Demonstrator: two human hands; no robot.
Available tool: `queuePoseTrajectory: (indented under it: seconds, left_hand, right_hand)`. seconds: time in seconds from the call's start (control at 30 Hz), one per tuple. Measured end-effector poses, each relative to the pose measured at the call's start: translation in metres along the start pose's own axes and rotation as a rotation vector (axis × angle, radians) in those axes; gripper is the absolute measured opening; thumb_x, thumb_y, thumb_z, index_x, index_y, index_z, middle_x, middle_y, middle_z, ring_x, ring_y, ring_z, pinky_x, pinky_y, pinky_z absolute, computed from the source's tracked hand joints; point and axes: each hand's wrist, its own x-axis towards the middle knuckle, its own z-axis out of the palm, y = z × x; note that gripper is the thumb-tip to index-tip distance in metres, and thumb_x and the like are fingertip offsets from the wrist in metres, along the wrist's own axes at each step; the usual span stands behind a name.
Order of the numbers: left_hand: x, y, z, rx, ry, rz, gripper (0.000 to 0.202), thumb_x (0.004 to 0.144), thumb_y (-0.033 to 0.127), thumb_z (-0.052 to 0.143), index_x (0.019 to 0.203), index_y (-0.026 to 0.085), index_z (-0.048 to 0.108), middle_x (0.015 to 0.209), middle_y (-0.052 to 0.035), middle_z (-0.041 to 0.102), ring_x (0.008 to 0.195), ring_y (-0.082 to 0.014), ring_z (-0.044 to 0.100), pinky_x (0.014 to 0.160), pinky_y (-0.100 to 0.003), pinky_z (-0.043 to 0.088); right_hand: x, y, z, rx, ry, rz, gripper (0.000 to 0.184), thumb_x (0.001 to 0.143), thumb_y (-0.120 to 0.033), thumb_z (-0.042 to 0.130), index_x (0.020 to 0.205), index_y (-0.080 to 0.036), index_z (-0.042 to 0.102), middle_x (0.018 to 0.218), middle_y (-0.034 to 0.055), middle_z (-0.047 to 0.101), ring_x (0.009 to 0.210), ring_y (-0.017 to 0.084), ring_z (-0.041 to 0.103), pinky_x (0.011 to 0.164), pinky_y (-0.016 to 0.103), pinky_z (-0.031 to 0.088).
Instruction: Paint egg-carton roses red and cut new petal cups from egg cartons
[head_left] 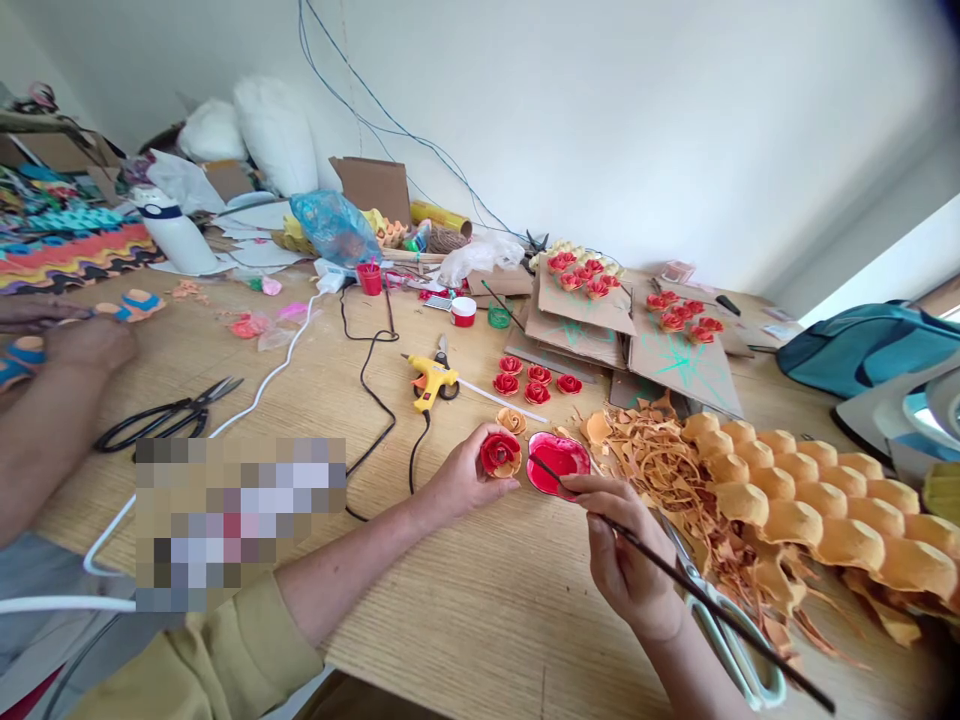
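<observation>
My left hand (466, 472) holds a small egg-carton rose (500, 455), its middle petals red and its lower outer petals still plain orange. Between the fingers of my right hand (626, 555) is a long dark paintbrush (720, 605). The brush tip dips into a shallow dish of red paint (564, 458), just right of the rose. Behind my left fingers lies an unpainted orange rose (512, 420). Farther back, several red-painted roses (538, 375) rest on the table.
A yellow glue gun (433, 382) lies behind my left hand. Orange scraps (660, 460), scissors (731, 640) and an egg tray (817, 490) are at the right. Cardboard sheets (679, 360) bear more roses. Black scissors (171, 415) lie near a co-worker's hands (94, 345) at left.
</observation>
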Motion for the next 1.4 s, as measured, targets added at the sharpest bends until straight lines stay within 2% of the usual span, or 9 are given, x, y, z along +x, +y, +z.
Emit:
queuePoseTrajectory:
  seconds: [0.2, 0.47, 0.73, 0.93, 1.17, 1.4]
  left_hand:
    - [-0.002, -0.003, 0.002, -0.031, -0.019, 0.036, 0.049, 0.075, 0.027, 0.083, 0.114, 0.019, 0.056, 0.114, -0.0086, 0.067, 0.109, -0.0249, 0.064, 0.100, -0.038, 0.050]
    - [-0.004, -0.009, 0.002, 0.014, -0.050, 0.110, 0.045, 0.077, 0.020, 0.082, 0.115, 0.021, 0.058, 0.117, -0.0081, 0.069, 0.109, -0.0229, 0.067, 0.101, -0.035, 0.051]
    - [-0.006, 0.001, 0.001, 0.167, -0.020, 0.137, 0.041, 0.079, 0.018, 0.080, 0.113, 0.021, 0.058, 0.116, -0.0065, 0.070, 0.108, -0.0222, 0.066, 0.101, -0.036, 0.051]
    - [-0.006, 0.000, 0.000, 0.187, -0.010, 0.125, 0.044, 0.078, 0.017, 0.080, 0.116, 0.021, 0.057, 0.114, -0.0054, 0.070, 0.105, -0.0211, 0.067, 0.099, -0.035, 0.052]
    - [-0.006, 0.002, 0.001, 0.169, -0.012, 0.132, 0.043, 0.077, 0.017, 0.079, 0.114, 0.021, 0.057, 0.113, -0.0048, 0.070, 0.103, -0.0207, 0.068, 0.095, -0.033, 0.054]
    - [-0.005, -0.001, 0.000, 0.207, 0.001, 0.109, 0.044, 0.077, 0.020, 0.081, 0.114, 0.021, 0.057, 0.114, -0.0056, 0.070, 0.104, -0.0217, 0.067, 0.097, -0.035, 0.053]
  right_hand:
    - [0.001, -0.005, 0.001, 0.024, -0.119, -0.126, 0.034, 0.094, 0.000, 0.049, 0.121, -0.017, 0.058, 0.120, 0.0143, 0.072, 0.111, 0.019, 0.070, 0.092, 0.031, 0.059]
    - [0.011, -0.009, 0.003, -0.098, -0.182, -0.215, 0.027, 0.097, -0.002, 0.046, 0.115, -0.016, 0.061, 0.112, 0.0144, 0.075, 0.106, 0.019, 0.073, 0.092, 0.031, 0.060]
    - [0.009, -0.008, 0.003, -0.214, -0.209, -0.304, 0.027, 0.097, 0.000, 0.043, 0.113, -0.013, 0.060, 0.112, 0.0156, 0.075, 0.107, 0.021, 0.071, 0.095, 0.035, 0.059]
    - [0.006, -0.008, 0.002, -0.198, -0.183, -0.307, 0.028, 0.097, -0.001, 0.043, 0.114, -0.014, 0.061, 0.113, 0.0157, 0.075, 0.108, 0.021, 0.071, 0.095, 0.035, 0.060]
    - [0.004, -0.007, 0.007, -0.177, -0.249, -0.268, 0.027, 0.098, -0.001, 0.042, 0.115, -0.013, 0.059, 0.114, 0.0172, 0.074, 0.107, 0.021, 0.072, 0.090, 0.032, 0.061]
    - [0.008, -0.009, 0.005, -0.189, -0.179, -0.243, 0.028, 0.094, 0.001, 0.044, 0.113, -0.016, 0.058, 0.106, 0.0140, 0.075, 0.098, 0.018, 0.073, 0.085, 0.029, 0.061]
